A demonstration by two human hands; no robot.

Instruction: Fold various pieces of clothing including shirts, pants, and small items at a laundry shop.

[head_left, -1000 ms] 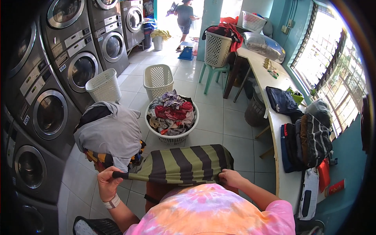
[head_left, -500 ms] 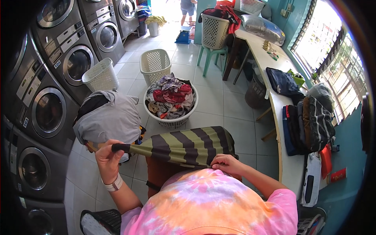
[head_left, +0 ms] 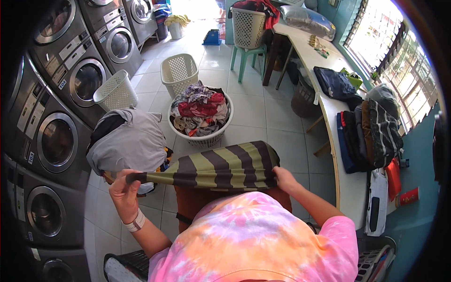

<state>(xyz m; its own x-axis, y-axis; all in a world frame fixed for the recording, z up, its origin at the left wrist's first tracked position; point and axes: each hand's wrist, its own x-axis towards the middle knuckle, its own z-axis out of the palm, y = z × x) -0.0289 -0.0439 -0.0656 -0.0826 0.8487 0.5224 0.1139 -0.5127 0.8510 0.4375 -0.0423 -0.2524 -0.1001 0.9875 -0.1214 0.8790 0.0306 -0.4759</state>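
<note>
I hold a striped garment [head_left: 221, 167], dark brown and olive green, stretched across in front of me. My left hand [head_left: 123, 190] grips its narrow left end, with a watch band on that wrist. My right hand [head_left: 285, 178] pinches the wider right edge. The cloth lies over my brown-clad lap. Just beyond it stands a round white basket [head_left: 203, 138] heaped with mixed clothes. To my left a person in a grey top [head_left: 129, 143] bends low over the floor.
Stacked front-loading washers [head_left: 58, 136] line the left wall. Two white laundry baskets [head_left: 178, 73] stand on the tiled floor. A long counter [head_left: 345, 185] on the right carries folded clothes. A green stool [head_left: 246, 51] bears another basket at the back.
The garment has been pulled longer, its left end drawn into a narrow strip. My left hand moved outward and down. The view tipped lower.
</note>
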